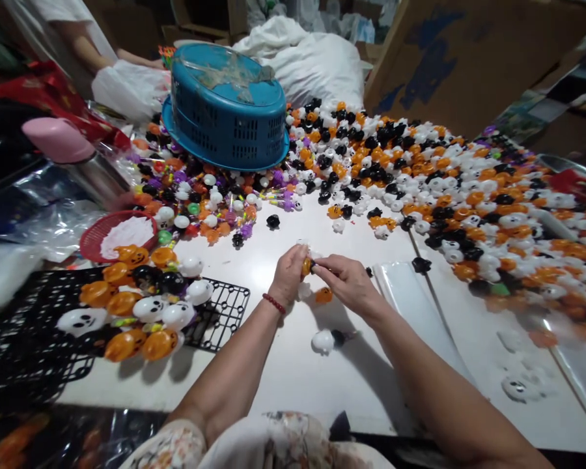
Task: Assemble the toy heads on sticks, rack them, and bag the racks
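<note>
Both hands meet over the middle of the white table (254, 391). My left hand (290, 273), with a red bead bracelet at the wrist, is closed round a small orange plastic piece (306, 266). My right hand (344, 280) pinches a small black piece (313, 266) against it; the exact shapes are partly hidden by my fingers. Just below the hands lies an orange pumpkin piece (323, 296). Nearer to me, a white piece (322, 341) rests against a black one (339, 337).
Loose orange, black and white pieces (420, 163) are heaped at the back and right. An upturned blue basket (229, 111) stands on the heap. At left are a red basket (90, 241), a black grid tray (224, 319) with assembled toys (122, 303), and a pink-topped bottle (61, 140). Clear bags (410, 299) lie right.
</note>
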Motion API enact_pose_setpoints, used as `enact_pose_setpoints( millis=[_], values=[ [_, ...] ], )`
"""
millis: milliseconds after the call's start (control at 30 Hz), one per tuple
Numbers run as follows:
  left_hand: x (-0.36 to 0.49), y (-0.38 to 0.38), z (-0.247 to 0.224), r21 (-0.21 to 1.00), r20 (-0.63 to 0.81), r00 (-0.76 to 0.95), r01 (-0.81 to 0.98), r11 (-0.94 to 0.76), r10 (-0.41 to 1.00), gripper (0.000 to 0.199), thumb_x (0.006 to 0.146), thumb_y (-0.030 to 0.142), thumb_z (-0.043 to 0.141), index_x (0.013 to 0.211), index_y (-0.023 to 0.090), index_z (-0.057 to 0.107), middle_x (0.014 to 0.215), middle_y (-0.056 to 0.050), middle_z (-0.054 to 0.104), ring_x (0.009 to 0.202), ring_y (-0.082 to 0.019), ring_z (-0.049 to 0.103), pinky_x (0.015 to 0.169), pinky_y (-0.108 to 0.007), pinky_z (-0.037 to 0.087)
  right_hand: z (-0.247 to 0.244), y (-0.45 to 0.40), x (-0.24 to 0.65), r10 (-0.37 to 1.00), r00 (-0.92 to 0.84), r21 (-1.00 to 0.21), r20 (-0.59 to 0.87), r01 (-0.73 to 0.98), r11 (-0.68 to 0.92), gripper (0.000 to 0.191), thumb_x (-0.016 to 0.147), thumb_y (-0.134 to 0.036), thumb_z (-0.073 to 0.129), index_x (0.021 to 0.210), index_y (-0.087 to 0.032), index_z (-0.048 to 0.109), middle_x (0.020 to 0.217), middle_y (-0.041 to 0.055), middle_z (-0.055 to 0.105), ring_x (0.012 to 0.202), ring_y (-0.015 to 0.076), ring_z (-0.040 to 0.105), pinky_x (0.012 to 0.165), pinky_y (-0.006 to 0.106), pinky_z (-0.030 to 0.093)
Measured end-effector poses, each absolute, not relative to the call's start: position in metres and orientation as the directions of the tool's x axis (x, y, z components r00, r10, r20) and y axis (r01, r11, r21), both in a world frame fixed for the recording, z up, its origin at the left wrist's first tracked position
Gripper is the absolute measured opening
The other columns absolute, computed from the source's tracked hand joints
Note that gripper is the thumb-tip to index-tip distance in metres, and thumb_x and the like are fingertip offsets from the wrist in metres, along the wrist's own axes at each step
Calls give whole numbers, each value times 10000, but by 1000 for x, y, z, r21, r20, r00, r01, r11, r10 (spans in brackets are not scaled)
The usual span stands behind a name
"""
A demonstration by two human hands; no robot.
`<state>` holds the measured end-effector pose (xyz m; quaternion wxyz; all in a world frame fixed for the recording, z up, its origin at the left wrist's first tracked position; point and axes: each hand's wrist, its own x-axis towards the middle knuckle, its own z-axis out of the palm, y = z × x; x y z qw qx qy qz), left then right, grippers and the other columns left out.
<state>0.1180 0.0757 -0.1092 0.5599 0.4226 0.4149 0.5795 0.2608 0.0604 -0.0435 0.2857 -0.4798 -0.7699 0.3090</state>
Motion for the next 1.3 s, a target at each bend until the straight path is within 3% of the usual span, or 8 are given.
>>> enact_pose_setpoints(
  millis=[167,333,633,800,900,1067,1167,1300],
  values=[
    [123,80,-98,844,-36,-68,-537,-6,997,429,830,604,634,781,193,521,573,67,469,431,-55,373,406,-180,277,-42,51,264,965,-246,-886,96,421,195,369,939,-453,533,1186,-208,655,1001,72,711,895,196,656,816,338,515],
    [122,76,-92,774,-2,-93,-630,-58,996,436,792,586,693,808,181,532,651,49,524,498,-64,460,469,-189,380,-41,40,266,999,11,-982,43,185,40,430,793,-568,701,973,-191,598,792,19,663,701,156,615,670,295,510],
    [118,21,-86,827,-152,-254,-562,-18,955,506,894,658,508,1006,170,577,923,-60,657,726,-125,645,681,-267,536,-26,26,244,973,85,-972,216,118,205,343,750,-491,767,930,-203,714,863,24,652,697,136,579,655,282,498],
    [74,-68,-57,941,-266,-155,-258,221,951,433,948,580,473,1081,187,599,982,-89,695,814,-156,670,695,-269,536,-30,22,203,961,-81,-956,264,110,272,286,841,-431,688,1011,-203,724,886,32,706,739,158,620,708,307,510],
    [29,-104,-29,985,-83,-111,144,98,990,353,954,496,516,963,181,675,913,-76,706,801,-162,650,675,-270,528,-35,22,170,939,-209,-936,274,169,310,242,885,-354,638,1056,-197,705,915,41,735,772,166,648,735,312,510],
    [-45,-91,2,488,549,-31,824,-290,835,254,972,292,507,1158,178,637,1131,-101,682,1087,-222,611,999,-413,485,-47,35,117,876,-362,-834,319,332,441,171,898,-203,613,1062,-184,657,915,55,741,792,173,668,753,290,486],
    [-72,-66,0,264,502,208,887,-378,839,318,990,280,459,1265,167,574,1254,-127,635,1202,-245,560,1082,-464,442,-52,41,96,828,-463,-728,317,441,526,139,910,-185,609,1040,-184,658,898,56,734,780,173,656,735,274,458],
    [-86,-47,-12,243,359,329,871,-428,873,361,1012,318,401,1317,173,530,1304,-135,603,1236,-246,546,1087,-476,454,-54,45,84,772,-551,-696,316,418,583,114,928,-181,591,981,-168,691,881,55,727,780,152,635,739,248,440]
  ],
)
